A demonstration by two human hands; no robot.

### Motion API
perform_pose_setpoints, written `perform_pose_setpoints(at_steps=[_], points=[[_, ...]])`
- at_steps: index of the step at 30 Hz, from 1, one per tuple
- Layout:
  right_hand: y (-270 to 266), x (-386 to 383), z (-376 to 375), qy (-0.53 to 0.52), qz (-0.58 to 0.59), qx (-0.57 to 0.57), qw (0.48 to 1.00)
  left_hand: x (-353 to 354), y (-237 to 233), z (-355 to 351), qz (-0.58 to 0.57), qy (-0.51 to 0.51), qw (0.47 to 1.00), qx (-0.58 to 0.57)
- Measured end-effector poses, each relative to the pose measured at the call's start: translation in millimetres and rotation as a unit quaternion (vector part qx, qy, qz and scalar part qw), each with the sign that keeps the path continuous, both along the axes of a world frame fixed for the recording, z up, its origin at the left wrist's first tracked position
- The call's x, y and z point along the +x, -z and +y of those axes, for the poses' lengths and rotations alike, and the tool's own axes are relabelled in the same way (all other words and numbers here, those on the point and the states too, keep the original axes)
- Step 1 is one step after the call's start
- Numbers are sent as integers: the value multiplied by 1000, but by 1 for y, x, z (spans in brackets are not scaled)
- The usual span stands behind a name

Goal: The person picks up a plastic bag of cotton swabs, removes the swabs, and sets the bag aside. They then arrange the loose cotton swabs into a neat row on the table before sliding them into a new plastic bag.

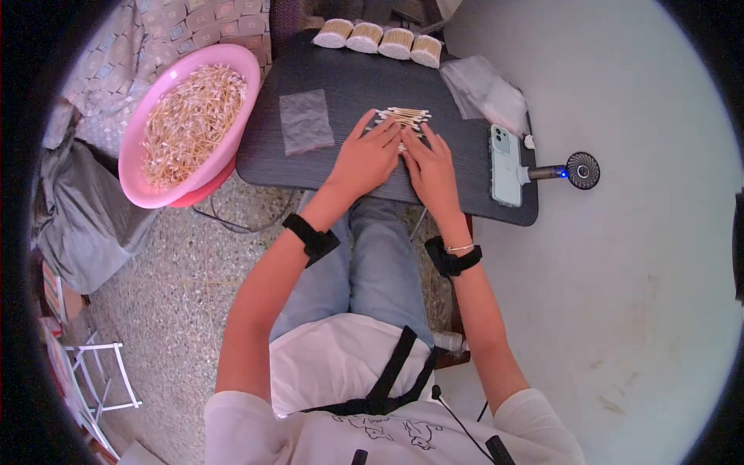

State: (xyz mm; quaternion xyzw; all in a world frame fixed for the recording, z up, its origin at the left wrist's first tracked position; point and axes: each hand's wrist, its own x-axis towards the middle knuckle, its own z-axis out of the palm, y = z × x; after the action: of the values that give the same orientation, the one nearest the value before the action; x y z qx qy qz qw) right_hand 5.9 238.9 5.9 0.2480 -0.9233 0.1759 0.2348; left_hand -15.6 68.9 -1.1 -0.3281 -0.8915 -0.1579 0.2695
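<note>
A small pile of cotton swabs (407,114) with pale wooden sticks lies on the dark table, mostly lined up sideways. My left hand (368,157) rests at the pile's left and near side, its fingers stretched out over the swabs. From the right, my right hand (430,167) reaches to the same pile with its fingers apart. The fingertips of both hands come close together at the near side, where a few white swab tips show. My fingers cover part of the pile. Left of my left hand, a clear plastic bag (306,122) lies flat.
Several bundles of swabs (364,37) stand along the table's (349,74) far edge. More clear bags (484,93) lie at the far right, beyond a phone (506,167) and a small fan (583,170). At left stands a pink basin (133,167) heaped with loose swabs.
</note>
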Motion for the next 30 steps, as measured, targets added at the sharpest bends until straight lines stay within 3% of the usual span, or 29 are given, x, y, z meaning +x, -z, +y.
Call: perform_pose_setpoints(at_steps=[6,12,16,19,24,30], points=[[3,0,-6,-12,-8,-86,996,8,-3,-4,-24,8,999,39],[2,0,-5,20,-26,-97,995,5,1,0,-70,6,993,90],[6,-4,-3,24,-1,-59,998,-1,6,-2,-10,20,999,40],[-1,2,-7,-8,-1,-36,999,13,2,-3,-25,-38,998,-44],[-3,19,-8,-4,-40,63,997,34,5,-8,-65,-53,995,-46],[-5,36,-7,0,-64,69,996,50,1,-7,-83,-58,993,-69]])
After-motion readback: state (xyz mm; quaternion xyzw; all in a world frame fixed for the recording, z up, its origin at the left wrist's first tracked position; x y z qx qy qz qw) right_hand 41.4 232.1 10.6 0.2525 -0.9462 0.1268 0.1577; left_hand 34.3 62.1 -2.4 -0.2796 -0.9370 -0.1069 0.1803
